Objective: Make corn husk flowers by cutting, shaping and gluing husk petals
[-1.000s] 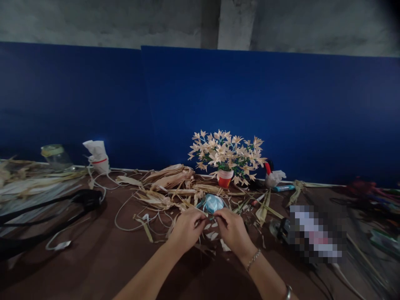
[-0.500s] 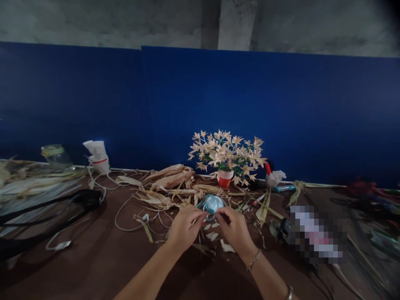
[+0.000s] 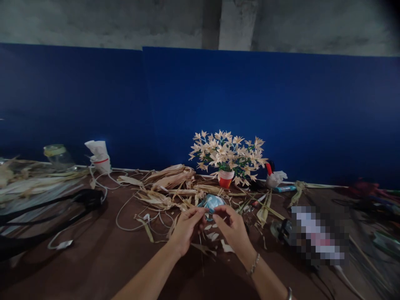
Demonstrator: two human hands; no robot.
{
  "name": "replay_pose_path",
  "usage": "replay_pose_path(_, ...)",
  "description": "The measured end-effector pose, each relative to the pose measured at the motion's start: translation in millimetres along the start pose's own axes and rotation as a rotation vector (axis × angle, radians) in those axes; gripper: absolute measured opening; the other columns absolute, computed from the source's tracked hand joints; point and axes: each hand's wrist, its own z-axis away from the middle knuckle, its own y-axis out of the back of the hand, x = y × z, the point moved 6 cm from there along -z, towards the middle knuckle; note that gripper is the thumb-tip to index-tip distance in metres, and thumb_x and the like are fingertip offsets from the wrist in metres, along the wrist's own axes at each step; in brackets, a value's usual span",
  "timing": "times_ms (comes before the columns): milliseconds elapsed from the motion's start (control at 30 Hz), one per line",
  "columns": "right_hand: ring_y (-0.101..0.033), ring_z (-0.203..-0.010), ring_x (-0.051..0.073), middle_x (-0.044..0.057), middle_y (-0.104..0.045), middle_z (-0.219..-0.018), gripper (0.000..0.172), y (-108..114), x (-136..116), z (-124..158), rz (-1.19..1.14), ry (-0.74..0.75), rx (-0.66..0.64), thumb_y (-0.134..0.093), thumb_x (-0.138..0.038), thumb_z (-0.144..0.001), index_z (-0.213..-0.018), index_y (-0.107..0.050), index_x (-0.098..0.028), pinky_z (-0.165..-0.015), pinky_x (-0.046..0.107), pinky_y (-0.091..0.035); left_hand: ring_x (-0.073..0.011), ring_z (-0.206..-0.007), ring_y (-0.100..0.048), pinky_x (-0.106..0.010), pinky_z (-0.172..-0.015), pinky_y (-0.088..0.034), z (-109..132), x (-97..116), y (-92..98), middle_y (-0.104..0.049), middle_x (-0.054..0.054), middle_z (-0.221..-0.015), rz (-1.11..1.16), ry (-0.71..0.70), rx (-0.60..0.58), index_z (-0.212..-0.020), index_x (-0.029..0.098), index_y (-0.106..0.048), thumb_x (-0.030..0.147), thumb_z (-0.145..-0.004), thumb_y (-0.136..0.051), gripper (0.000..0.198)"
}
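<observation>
Bending inward above the brown surface (image 3: 125, 254), the left hand (image 3: 184, 231) and the right hand (image 3: 233, 229) hold their fingertips close together. Each grip is curled, thumb near forefinger, but I cannot tell whether either is closed on something; anything between the fingers is too small to make out. A light-blue bundle (image 3: 214, 201) lies just beyond the fingertips, partly hidden by the right hand. Pale scraps (image 3: 213, 236) lie between the hands, dried husks (image 3: 170, 177) are heaped behind to the left, and a red cup (image 3: 225, 180) of cream flowers (image 3: 222, 151) stands farther back.
</observation>
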Motion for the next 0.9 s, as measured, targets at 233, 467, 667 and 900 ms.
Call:
replay_pose_path(233,-0.053,-0.077,0.016,0.005,-0.052,-0.081,0.014,-5,-14,5,0.206,0.255,-0.023,-0.053,-0.016,-0.074,-0.082,-0.064,-0.020,-0.070,0.028,-0.046,-0.0059,-0.046,-0.040,-0.019,-0.048,-0.030,3,-11,-12.8,-0.050,0.004,-0.051,-0.007,0.102,-0.144,-0.062,0.012,-0.057,0.044,-0.059,-0.067,0.033)
replay_pose_path(467,-0.050,-0.074,0.015,0.004,-0.049,-0.079,0.010,-3,-15,2,0.179,0.251,-0.072,-0.051,-0.016,-0.077,-0.072,-0.059,-0.018,-0.068,0.026,-0.044,-0.0052,-0.043,-0.036,-0.019,-0.044,-0.024,4,-13,-15.7,-0.047,0.004,-0.050,-0.029,0.139,-0.186,-0.060,0.012,-0.054,0.046,-0.060,-0.066,0.036)
replay_pose_path(667,-0.048,-0.071,0.014,0.003,-0.048,-0.076,0.013,-1,-9,1,0.082,0.160,-0.006,-0.045,-0.016,-0.080,-0.069,-0.050,-0.018,-0.063,0.024,-0.043,-0.0047,-0.042,-0.035,-0.019,-0.045,-0.025,5,-16,-19.6,-0.044,0.005,-0.045,-0.059,0.122,-0.221,-0.053,0.012,-0.054,0.047,-0.061,-0.065,0.037)
replay_pose_path(900,-0.048,-0.074,0.016,0.003,-0.049,-0.075,0.011,5,-14,-1,0.170,0.243,-0.035,-0.046,-0.014,-0.077,-0.067,-0.050,-0.018,-0.069,0.028,-0.041,-0.0178,-0.082,-0.057,-0.026,-0.068,-0.042,-8,1,16.7,-0.065,-0.006,-0.091,-0.127,-0.102,0.108,-0.090,0.015,-0.065,0.047,-0.069,-0.057,0.039)
